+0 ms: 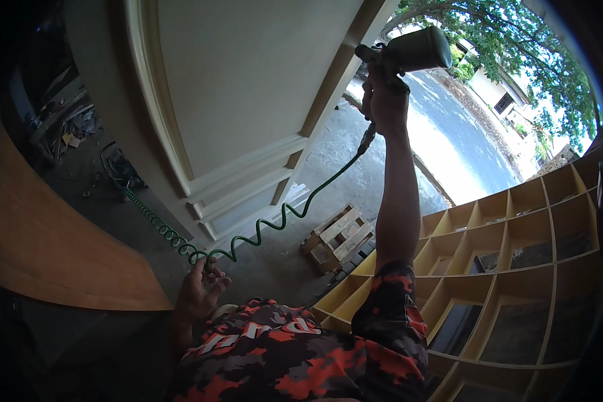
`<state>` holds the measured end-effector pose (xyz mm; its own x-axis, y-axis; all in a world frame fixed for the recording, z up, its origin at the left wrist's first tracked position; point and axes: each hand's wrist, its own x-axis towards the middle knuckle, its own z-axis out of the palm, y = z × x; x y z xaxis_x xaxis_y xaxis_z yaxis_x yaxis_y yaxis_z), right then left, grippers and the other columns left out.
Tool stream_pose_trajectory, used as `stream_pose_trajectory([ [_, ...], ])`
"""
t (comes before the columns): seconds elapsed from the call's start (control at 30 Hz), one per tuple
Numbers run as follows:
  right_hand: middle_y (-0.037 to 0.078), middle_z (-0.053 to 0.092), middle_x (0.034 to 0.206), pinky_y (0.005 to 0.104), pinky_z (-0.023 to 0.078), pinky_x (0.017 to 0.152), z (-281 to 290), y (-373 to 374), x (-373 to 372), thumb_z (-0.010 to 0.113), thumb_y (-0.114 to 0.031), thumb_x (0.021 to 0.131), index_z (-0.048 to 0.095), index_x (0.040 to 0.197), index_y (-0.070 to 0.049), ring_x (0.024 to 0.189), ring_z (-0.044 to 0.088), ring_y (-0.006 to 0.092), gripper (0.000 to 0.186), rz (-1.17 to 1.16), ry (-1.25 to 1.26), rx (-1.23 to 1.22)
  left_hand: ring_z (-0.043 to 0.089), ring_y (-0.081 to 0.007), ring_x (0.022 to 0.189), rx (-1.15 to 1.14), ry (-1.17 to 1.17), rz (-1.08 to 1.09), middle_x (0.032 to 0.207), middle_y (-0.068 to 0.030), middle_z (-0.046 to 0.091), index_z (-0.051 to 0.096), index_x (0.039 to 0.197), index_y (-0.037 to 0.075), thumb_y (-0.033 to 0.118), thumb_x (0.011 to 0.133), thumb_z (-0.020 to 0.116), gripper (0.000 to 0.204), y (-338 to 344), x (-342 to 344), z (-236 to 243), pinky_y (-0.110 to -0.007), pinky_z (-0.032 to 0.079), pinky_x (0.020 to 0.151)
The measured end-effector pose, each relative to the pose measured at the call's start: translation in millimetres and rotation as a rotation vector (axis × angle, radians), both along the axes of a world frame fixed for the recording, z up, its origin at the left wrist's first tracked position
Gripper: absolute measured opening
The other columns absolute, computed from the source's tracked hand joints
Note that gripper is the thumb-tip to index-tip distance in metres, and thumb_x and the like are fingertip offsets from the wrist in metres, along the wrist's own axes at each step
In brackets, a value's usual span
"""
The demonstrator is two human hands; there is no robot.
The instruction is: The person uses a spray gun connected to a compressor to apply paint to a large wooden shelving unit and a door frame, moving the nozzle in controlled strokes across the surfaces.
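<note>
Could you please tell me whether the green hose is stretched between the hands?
Stretched: the green hose opens into wide, loose waves between left hand and right hand.

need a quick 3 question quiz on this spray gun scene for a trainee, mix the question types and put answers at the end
1. What slatted wooden thing shows between the cream panel and the cubbyhole shelving unit?
2. True or false: the left hand grips the spray gun.
3. The coiled hose is: a) blue b) green c) yellow

Key
1. A wooden pallet.
2. False: the right hand grips the spray gun; the left hand is at the coiled hose.
3. b) green
</note>
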<state>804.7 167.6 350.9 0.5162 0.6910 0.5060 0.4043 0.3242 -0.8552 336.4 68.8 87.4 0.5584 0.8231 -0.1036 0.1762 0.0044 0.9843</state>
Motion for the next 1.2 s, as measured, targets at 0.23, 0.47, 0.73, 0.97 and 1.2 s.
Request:
stream_pose_trajectory([
  [0.23,-0.004,0.049,0.056,0.0302,0.03,0.039,-102,3,-14,0.067,-0.03,0.109,0.065,0.087,-0.01,0.041,0.044,0.0072,0.03,0.041,0.133,-0.187,0.066,-0.0154,0.109,-0.06,0.083,-0.012,0.109,-0.0051,0.06,0.05,0.14,-0.003,0.015,0.1,0.078,0.052,0,-13,-21,-0.035,0.055,0.102],
  [0.47,-0.005,0.05,0.057,0.0304,0.03,0.04,-244,17,-22,0.069,-0.027,0.106,0.062,0.081,-0.01,0.042,0.044,0.0065,0.031,0.009,0.176,-0.274,0.07,-0.0171,0.102,-0.05,0.154,0.033,0.105,-0.0077,0.064,0.055,0.132,0.0,0.018,0.099,0.081,0.045,0,-28,-45,-0.038,0.058,0.094],
  [0.73,0.001,0.06,0.063,0.0359,0.04,0.052,-347,4,-40,0.07,-0.028,0.105,0.07,0.087,-0.001,0.056,0.055,0.0105,0.033,-0.063,-0.002,-0.359,0.07,-0.0189,0.09,0.039,0.351,0.02,0.099,-0.0082,0.067,0.058,0.13,0.0,0.027,0.097,0.083,0.05,-7,-32,-76,-0.037,0.059,0.082],
  [0.97,-0.002,0.06,0.063,0.0333,0.039,0.048,-345,11,-19,0.074,-0.034,0.103,0.07,0.082,-0.006,0.052,0.052,0.0087,0.035,-0.063,0.076,-0.45,0.071,-0.018,0.097,-0.024,0.363,-0.013,0.106,-0.0101,0.069,0.058,0.133,-0.002,0.026,0.096,0.085,0.054,-9,-29,-83,-0.037,0.059,0.09],
  [1.2,-0.006,0.048,0.056,0.0302,0.031,0.038,-191,15,-33,0.07,-0.032,0.107,0.06,0.076,-0.013,0.041,0.044,0.007,0.038,0.035,0.292,-0.33,0.07,-0.0161,0.098,0.0,0.32,0.009,0.102,-0.0068,0.067,0.057,0.133,-0.001,0.021,0.097,0.083,0.049,-1,-22,-53,-0.035,0.058,0.093],
])
